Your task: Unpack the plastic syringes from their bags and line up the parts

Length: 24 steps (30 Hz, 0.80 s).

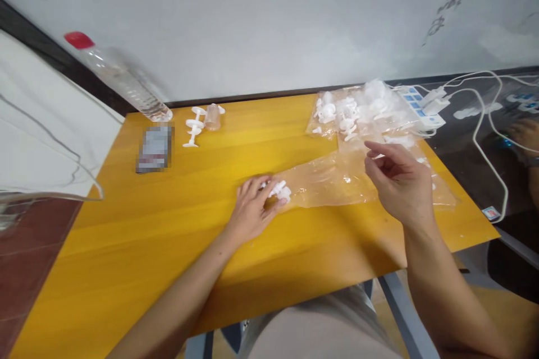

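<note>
My left hand [251, 207] rests on the table with its fingers curled round small white plastic parts [281, 189]. Those parts lie at the left end of a clear plastic bag [320, 182], stretched flat across the wood. Above the bag's right part hovers my right hand [398, 182]. Its thumb and index fingertip are a little apart, and nothing shows between them. Behind it sits another clear bag [357, 109] filled with white plastic pieces. Further left stand joined white disc-shaped parts [194, 126] beside a small clear cylinder [213, 116].
On the yellow table [168, 235], a phone-like blurred object [154, 148] lies near a clear bottle with a red cap [122, 81]. A power strip [421, 106] with white cables is at the back right. Another person's hand [526, 134] shows at the right edge.
</note>
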Each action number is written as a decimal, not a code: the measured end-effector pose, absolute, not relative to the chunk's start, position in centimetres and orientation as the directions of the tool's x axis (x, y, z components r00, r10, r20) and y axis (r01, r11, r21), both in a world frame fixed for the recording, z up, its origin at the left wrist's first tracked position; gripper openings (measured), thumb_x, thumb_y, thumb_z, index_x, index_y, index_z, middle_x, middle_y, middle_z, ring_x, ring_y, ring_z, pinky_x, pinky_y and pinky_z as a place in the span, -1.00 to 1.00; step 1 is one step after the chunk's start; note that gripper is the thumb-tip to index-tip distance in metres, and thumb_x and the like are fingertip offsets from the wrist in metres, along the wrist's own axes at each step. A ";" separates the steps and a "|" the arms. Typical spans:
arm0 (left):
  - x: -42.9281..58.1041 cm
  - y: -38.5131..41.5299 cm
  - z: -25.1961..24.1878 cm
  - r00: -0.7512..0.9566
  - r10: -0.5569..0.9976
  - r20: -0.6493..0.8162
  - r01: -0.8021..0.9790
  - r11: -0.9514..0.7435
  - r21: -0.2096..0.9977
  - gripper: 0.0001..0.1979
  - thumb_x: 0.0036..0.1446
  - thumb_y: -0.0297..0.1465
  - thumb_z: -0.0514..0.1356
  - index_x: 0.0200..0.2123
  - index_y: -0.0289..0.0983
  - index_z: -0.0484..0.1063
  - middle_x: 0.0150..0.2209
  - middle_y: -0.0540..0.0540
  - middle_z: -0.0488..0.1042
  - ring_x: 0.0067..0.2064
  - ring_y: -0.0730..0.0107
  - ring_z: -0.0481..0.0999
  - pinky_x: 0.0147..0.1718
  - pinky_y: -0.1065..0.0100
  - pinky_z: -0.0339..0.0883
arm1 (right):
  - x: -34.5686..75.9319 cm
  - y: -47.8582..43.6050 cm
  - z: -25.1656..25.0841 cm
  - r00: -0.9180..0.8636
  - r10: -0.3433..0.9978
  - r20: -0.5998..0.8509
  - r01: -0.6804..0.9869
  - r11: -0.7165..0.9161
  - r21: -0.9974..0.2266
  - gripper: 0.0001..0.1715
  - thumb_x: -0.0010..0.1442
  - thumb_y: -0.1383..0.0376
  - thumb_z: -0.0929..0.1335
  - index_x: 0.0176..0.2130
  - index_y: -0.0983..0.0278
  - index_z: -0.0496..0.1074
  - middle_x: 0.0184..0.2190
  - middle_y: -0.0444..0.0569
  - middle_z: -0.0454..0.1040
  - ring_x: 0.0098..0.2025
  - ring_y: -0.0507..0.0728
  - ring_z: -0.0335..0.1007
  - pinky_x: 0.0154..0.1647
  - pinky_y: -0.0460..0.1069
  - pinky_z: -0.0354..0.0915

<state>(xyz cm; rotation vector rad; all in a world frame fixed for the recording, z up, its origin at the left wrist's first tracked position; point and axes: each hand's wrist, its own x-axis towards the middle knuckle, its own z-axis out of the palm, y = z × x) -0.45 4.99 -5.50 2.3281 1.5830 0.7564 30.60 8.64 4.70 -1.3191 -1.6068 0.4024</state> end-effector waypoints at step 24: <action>0.0 5.5 -5.6 0.325 0.899 0.295 0.802 -0.427 0.418 -0.69 0.43 -0.24 0.16 0.14 -0.16 0.51 0.11 -0.23 0.50 0.16 0.04 0.46 0.15 0.03 0.28 | 38.4 6.1 -2.2 0.328 0.841 0.431 0.741 0.054 -0.670 -0.67 0.25 0.20 0.42 -0.02 0.19 0.64 -0.18 0.03 0.57 -0.47 0.06 0.46 -0.34 0.05 0.44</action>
